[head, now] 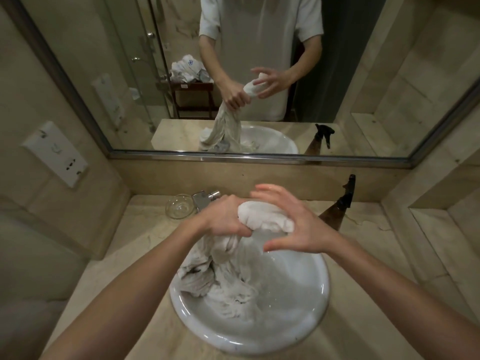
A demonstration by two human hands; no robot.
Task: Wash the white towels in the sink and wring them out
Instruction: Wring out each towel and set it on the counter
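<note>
While the soaked, bunched white cotton towel [228, 261] hangs from the hands into the round white ceramic sink [306, 302], the job looks partway done: the cloth is wet through, so the washing seems under way or finished for this piece, and the wringing appears to be just starting. The left hand [223, 222] has its grip clamped round the twisted neck of the towel, above the basin's 12 o'clock edge. The right hand [293, 227] has its fingers spread apart, cupping the rolled top end without closing on it. Below the hands the fabric is grey and heavy, falling in thick wet folds that pile at the sink's 9 o'clock side. I cannot tell whether a second towel lies in that heap. At 1 o'clock on the beige marble counter [140, 229] lies a brown spray bottle [335, 214]; at 11 o'clock sits a clear glass bowl [179, 206].
</note>
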